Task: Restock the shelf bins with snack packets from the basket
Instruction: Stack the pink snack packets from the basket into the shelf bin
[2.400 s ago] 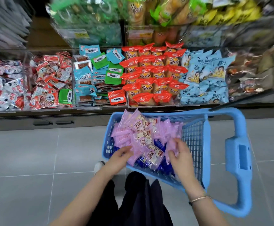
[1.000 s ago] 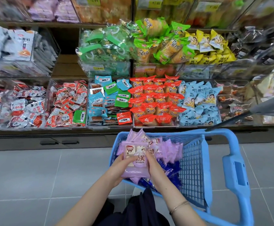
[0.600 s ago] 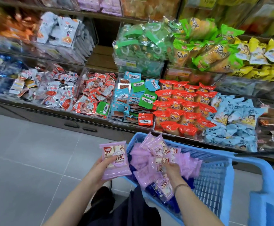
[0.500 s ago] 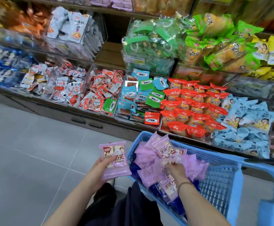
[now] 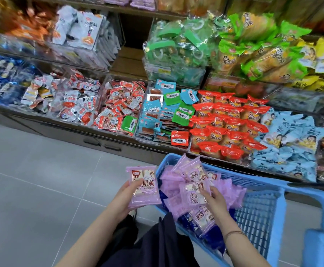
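The left hand (image 5: 125,195) grips a purple stack (image 5: 144,186) of snack packets, thumb across the printed face and fingers behind, held just left of the basket (image 5: 253,183). The right hand (image 5: 214,199), with a thin bracelet (image 5: 234,233) at the wrist, reaches into the heap, its fingers curled onto the edge of the top packet (image 5: 193,195). It looks like a pinch, not a flat touch.

The step in hand appears to be gathering: building a handful before anything goes to a bin. Next, the right hand's packet probably needs lifting clear of the loose pile and squaring onto the stack. The slick wrappers could slide, so a firm thumb helps.

Under the purple packets, nearer the person than the right hand, lie dark blue packets (image 5: 211,237). Beyond both hands the shelf bins (image 5: 176,139) run side by side: red-topped packs (image 5: 228,122) ahead of the right hand, flat teal and green sachets (image 5: 167,112) ahead of the left. No purple bin shows at this level. Pale purple at the top edge is too blurred to judge. Grey floor (image 5: 32,180) tiles spread left of the left hand.
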Action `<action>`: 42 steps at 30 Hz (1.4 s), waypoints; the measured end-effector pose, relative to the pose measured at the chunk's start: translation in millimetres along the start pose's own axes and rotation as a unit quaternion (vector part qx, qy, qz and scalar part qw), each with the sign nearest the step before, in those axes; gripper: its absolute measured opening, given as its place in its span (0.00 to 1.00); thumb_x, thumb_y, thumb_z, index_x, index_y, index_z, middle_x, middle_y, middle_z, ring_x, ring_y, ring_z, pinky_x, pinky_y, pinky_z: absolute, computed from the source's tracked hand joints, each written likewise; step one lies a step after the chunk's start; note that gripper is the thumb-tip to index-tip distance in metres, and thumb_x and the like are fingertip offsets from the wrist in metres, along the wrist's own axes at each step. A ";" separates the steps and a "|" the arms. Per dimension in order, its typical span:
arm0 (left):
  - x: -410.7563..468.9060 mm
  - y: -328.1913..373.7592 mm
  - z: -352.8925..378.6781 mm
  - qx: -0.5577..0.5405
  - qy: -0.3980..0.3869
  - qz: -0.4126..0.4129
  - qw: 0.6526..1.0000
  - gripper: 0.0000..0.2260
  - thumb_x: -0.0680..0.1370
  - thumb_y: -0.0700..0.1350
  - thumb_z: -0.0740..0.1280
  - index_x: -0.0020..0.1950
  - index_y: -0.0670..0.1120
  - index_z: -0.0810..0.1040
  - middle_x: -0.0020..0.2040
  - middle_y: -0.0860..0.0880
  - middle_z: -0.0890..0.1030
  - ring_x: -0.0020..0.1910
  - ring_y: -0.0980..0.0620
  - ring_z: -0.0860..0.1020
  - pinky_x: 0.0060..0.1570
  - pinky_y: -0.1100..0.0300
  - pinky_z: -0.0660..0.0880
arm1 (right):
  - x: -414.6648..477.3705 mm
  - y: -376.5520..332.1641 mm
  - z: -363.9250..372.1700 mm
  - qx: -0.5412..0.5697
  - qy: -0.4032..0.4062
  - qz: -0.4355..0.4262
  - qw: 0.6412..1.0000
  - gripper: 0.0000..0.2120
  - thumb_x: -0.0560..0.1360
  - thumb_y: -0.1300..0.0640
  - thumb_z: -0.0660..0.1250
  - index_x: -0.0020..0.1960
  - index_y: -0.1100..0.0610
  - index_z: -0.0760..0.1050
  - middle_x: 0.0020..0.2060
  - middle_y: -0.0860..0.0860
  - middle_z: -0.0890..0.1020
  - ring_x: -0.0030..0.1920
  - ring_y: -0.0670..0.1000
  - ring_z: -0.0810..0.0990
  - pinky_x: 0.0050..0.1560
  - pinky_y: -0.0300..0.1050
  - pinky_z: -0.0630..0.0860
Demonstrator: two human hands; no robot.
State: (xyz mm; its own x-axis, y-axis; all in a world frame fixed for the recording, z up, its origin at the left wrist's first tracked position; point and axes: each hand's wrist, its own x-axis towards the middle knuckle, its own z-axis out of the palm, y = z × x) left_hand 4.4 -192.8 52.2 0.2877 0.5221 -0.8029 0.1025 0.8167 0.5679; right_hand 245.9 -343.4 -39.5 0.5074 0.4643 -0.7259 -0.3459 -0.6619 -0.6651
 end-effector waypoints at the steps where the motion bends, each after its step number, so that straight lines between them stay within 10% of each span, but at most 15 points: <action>1: 1.3 1.4 4.2 0.016 -0.008 0.000 1.000 0.14 0.79 0.45 0.64 0.63 0.43 0.75 0.56 0.40 0.82 0.56 0.38 0.80 0.50 0.47 0.78 | -6.5 -6.0 -2.6 0.037 -0.016 0.003 0.999 0.13 0.73 0.52 0.70 0.57 0.50 0.74 0.56 0.48 0.79 0.51 0.49 0.77 0.47 0.45 0.74; 7: 6.1 7.1 25.2 0.143 -0.061 0.000 0.988 0.14 0.78 0.50 0.66 0.60 0.45 0.76 0.47 0.46 0.86 0.44 0.46 0.84 0.38 0.56 0.79 | -48.2 -56.6 -1.7 0.021 -0.172 -0.045 0.984 0.19 0.66 0.45 0.74 0.56 0.46 0.79 0.51 0.42 0.83 0.51 0.42 0.80 0.49 0.38 0.76; 17: -1.3 3.2 53.8 0.227 -0.257 -0.072 0.937 0.33 0.59 0.55 0.78 0.60 0.48 0.74 0.47 0.47 0.85 0.44 0.49 0.84 0.38 0.56 0.80 | -69.7 -75.5 61.0 -0.011 -0.052 -0.189 0.980 0.13 0.74 0.58 0.69 0.54 0.44 0.74 0.59 0.44 0.71 0.57 0.37 0.69 0.58 0.34 0.68; 20: 1.0 3.3 53.6 0.222 -0.237 -0.076 0.943 0.33 0.58 0.50 0.77 0.61 0.46 0.74 0.47 0.45 0.85 0.42 0.48 0.84 0.38 0.56 0.79 | -60.2 -72.9 67.0 0.044 -0.083 -0.156 0.983 0.11 0.77 0.51 0.65 0.57 0.39 0.71 0.60 0.39 0.70 0.58 0.33 0.68 0.54 0.30 0.69; 24: 5.2 2.9 40.9 0.197 -0.188 -0.075 0.959 0.30 0.59 0.47 0.75 0.60 0.44 0.74 0.47 0.45 0.85 0.41 0.48 0.84 0.37 0.55 0.80 | -29.3 -57.1 56.5 0.139 -0.034 -0.041 0.989 0.14 0.77 0.46 0.63 0.61 0.48 0.72 0.61 0.48 0.75 0.61 0.49 0.74 0.64 0.51 0.71; 28: 9.0 4.7 15.5 0.154 -0.127 -0.065 0.978 0.30 0.61 0.46 0.75 0.61 0.44 0.73 0.48 0.43 0.85 0.41 0.46 0.84 0.37 0.55 0.79 | 3.8 -37.6 28.0 0.025 0.056 -0.017 0.998 0.16 0.74 0.61 0.69 0.59 0.64 0.72 0.56 0.59 0.78 0.54 0.55 0.77 0.55 0.49 0.74; 33: 8.9 1.2 -13.8 0.092 -0.063 -0.057 0.992 0.30 0.63 0.45 0.74 0.63 0.41 0.73 0.52 0.40 0.84 0.45 0.43 0.83 0.43 0.52 0.79 | 46.1 -39.9 8.1 -0.173 0.079 -0.082 0.978 0.07 0.69 0.66 0.71 0.41 0.61 0.73 0.38 0.57 0.77 0.42 0.55 0.76 0.36 0.44 0.69; 38: 1.2 -6.4 -31.9 0.030 -0.010 -0.059 0.998 0.26 0.65 0.40 0.72 0.62 0.39 0.75 0.49 0.40 0.84 0.39 0.45 0.83 0.37 0.54 0.81 | 74.6 -37.6 13.7 -0.336 0.038 -0.056 0.940 0.27 0.71 0.56 0.72 0.66 0.64 0.70 0.64 0.61 0.73 0.65 0.59 0.70 0.65 0.48 0.67; 42: -4.0 -9.8 -39.7 -0.009 0.018 -0.061 0.998 0.24 0.69 0.40 0.69 0.65 0.39 0.72 0.54 0.37 0.82 0.40 0.43 0.82 0.36 0.53 0.82 | 74.8 -36.1 18.6 -0.407 0.060 -0.052 0.910 0.30 0.70 0.50 0.73 0.66 0.62 0.69 0.66 0.60 0.69 0.66 0.59 0.67 0.66 0.49 0.67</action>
State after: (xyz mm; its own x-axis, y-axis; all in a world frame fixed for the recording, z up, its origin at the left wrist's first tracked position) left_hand -35.5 -193.1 42.7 0.2394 0.4272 -0.8719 0.1181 0.8785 0.4628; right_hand 281.6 -273.7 -73.0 0.6026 0.5146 -0.6100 0.3842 -0.8570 -0.3434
